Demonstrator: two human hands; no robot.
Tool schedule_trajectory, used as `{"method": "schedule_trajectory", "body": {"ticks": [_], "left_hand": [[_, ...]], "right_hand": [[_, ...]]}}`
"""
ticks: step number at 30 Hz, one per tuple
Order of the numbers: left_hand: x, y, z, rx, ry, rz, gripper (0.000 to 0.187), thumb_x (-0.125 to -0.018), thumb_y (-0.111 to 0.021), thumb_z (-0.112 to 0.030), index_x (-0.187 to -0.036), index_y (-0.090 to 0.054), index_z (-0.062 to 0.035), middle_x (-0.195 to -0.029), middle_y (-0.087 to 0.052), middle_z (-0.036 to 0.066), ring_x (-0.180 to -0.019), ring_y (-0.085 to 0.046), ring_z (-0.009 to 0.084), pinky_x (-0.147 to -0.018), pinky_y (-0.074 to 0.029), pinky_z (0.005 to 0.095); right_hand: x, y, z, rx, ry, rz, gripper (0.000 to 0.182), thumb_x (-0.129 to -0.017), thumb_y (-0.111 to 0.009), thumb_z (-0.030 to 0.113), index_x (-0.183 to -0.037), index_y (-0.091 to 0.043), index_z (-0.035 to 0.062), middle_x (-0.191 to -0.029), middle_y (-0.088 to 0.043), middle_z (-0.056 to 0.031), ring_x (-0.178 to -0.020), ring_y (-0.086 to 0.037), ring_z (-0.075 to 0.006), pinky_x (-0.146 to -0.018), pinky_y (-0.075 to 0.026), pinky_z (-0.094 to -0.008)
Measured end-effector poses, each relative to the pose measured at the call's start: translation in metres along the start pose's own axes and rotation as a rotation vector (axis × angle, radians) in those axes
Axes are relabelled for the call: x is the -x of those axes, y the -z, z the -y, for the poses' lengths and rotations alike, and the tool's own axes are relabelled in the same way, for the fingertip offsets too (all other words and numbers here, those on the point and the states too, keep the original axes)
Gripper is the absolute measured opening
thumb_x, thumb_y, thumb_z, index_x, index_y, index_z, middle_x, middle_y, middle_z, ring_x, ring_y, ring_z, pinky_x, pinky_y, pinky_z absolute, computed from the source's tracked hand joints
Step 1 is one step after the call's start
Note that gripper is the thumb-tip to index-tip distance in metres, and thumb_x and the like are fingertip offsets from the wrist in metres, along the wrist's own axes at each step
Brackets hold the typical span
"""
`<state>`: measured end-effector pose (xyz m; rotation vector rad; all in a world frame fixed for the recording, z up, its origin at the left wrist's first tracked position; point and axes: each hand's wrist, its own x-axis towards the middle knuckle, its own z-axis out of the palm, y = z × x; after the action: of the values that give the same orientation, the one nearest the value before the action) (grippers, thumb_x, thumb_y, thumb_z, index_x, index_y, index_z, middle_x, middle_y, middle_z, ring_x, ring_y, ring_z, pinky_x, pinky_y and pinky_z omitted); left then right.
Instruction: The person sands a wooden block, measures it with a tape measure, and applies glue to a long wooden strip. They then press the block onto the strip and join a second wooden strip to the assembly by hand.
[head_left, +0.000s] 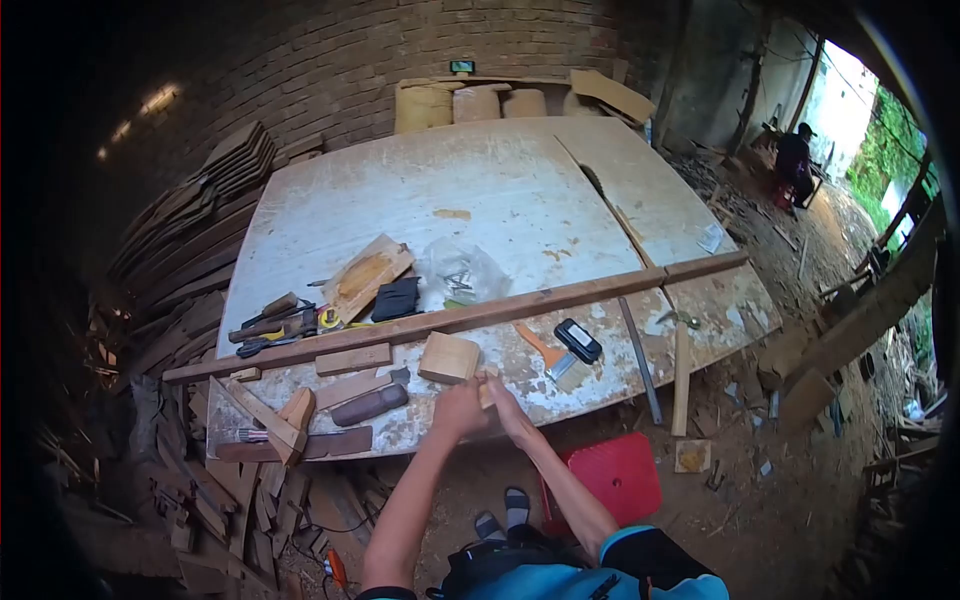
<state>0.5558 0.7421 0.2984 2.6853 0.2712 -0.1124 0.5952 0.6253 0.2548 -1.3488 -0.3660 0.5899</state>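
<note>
Close together at the near edge of the worktable (400, 190), my left hand (460, 409) and my right hand (511, 409) are closed around a small piece of wood (487, 391). My fingers cover most of that piece. Just beyond my left hand rests a thick wooden block (449, 357). To the right lie a paintbrush (552, 353) with an orange handle and a black oblong object (578, 341). Left of my hands are a dark, rounded tool body (370, 404) and a flat wooden strip (354, 359).
A long wooden beam (520, 305) crosses the table. Behind it are a tape measure (330, 318), a plastic bag (462, 270) and a saw blade (592, 180) in a slot. A red stool (615, 478) stands near my legs. Another person (794, 165) sits far right.
</note>
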Motion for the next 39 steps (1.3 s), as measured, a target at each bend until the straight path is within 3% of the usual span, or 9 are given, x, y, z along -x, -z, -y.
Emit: {"method": "schedule_trajectory", "body": {"ticks": [2,6,12,21,23,29,33,36,39], "left_hand": [[0.000,-0.009,0.005,-0.038,0.030,0.017,0.053,-0.060,-0.065,-0.016,-0.110,-0.053,-0.0041,-0.088,-0.063,0.021,-0.084,-0.061,0.0371,-0.076,-0.049,0.0455],[0.004,-0.005,0.001,0.043,-0.031,-0.014,0.050,-0.062,-0.065,-0.019,-0.107,-0.053,-0.0006,-0.087,-0.063,0.023,-0.084,-0.061,0.0384,-0.076,-0.049,0.0468],[0.006,0.003,-0.009,-0.024,0.050,0.047,0.041,-0.066,-0.064,-0.019,-0.103,-0.055,-0.0040,-0.093,-0.063,0.020,-0.087,-0.062,0.0355,-0.078,-0.049,0.0454],[0.009,-0.008,-0.003,-0.008,0.011,-0.028,0.042,-0.065,-0.067,-0.022,-0.102,-0.057,-0.0059,-0.091,-0.064,0.020,-0.085,-0.063,0.0351,-0.075,-0.050,0.0441],[0.008,-0.010,-0.004,0.021,-0.036,-0.078,0.041,-0.065,-0.067,-0.023,-0.101,-0.057,-0.0055,-0.091,-0.064,0.020,-0.084,-0.063,0.0353,-0.075,-0.050,0.0443],[0.011,-0.003,-0.009,-0.035,0.010,0.015,0.047,-0.063,-0.068,-0.021,-0.107,-0.055,-0.0074,-0.091,-0.064,0.018,-0.086,-0.063,0.0342,-0.076,-0.050,0.0435],[0.009,-0.001,-0.009,-0.011,-0.023,-0.010,0.048,-0.062,-0.068,-0.020,-0.107,-0.055,-0.0083,-0.091,-0.064,0.018,-0.086,-0.062,0.0341,-0.076,-0.050,0.0434],[0.006,0.002,-0.006,-0.004,-0.005,-0.024,0.045,-0.062,-0.066,-0.019,-0.105,-0.056,-0.0083,-0.091,-0.063,0.018,-0.088,-0.061,0.0341,-0.077,-0.050,0.0433],[0.007,0.006,-0.011,0.006,0.014,-0.001,0.039,-0.063,-0.064,-0.018,-0.100,-0.058,-0.0068,-0.091,-0.063,0.018,-0.088,-0.061,0.0349,-0.078,-0.049,0.0434]], "right_hand": [[0.016,-0.006,0.017,0.083,0.187,0.000,0.047,-0.096,-0.031,0.037,-0.128,-0.043,0.0043,-0.126,-0.046,-0.0102,-0.120,-0.039,-0.0189,-0.103,-0.025,-0.0304],[0.002,0.013,-0.034,-0.121,-0.060,0.094,0.049,-0.096,-0.032,0.037,-0.132,-0.040,0.0045,-0.130,-0.042,-0.0096,-0.121,-0.038,-0.0186,-0.103,-0.024,-0.0308],[0.017,0.006,-0.005,-0.107,0.150,0.098,0.051,-0.095,-0.035,0.037,-0.133,-0.038,0.0027,-0.133,-0.040,-0.0091,-0.126,-0.033,-0.0187,-0.106,-0.020,-0.0297],[0.025,0.010,0.008,-0.107,0.063,0.167,0.073,-0.078,-0.056,0.036,-0.138,-0.029,0.0036,-0.141,-0.030,-0.0152,-0.133,-0.023,-0.0228,-0.107,-0.017,-0.0313],[0.021,0.014,-0.014,-0.134,-0.091,0.100,0.071,-0.081,-0.054,0.035,-0.139,-0.028,0.0042,-0.141,-0.030,-0.0148,-0.133,-0.024,-0.0226,-0.107,-0.017,-0.0312],[0.028,0.015,-0.002,-0.200,0.094,0.187,0.066,-0.090,-0.041,0.045,-0.139,-0.028,0.0024,-0.141,-0.031,-0.0127,-0.132,-0.026,-0.0218,-0.107,-0.018,-0.0327],[0.029,0.007,0.016,-0.216,-0.171,0.045,0.064,-0.093,-0.034,0.046,-0.138,-0.029,0.0011,-0.141,-0.032,-0.0105,-0.133,-0.025,-0.0206,-0.108,-0.016,-0.0319],[0.029,0.007,0.009,-0.145,0.167,0.119,0.063,-0.095,-0.033,0.044,-0.138,-0.028,-0.0005,-0.143,-0.029,-0.0112,-0.135,-0.021,-0.0199,-0.110,-0.013,-0.0300],[0.021,0.015,-0.015,-0.205,0.062,0.134,0.061,-0.096,-0.031,0.041,-0.139,-0.025,-0.0016,-0.145,-0.025,-0.0117,-0.136,-0.017,-0.0195,-0.111,-0.010,-0.0293]]}}
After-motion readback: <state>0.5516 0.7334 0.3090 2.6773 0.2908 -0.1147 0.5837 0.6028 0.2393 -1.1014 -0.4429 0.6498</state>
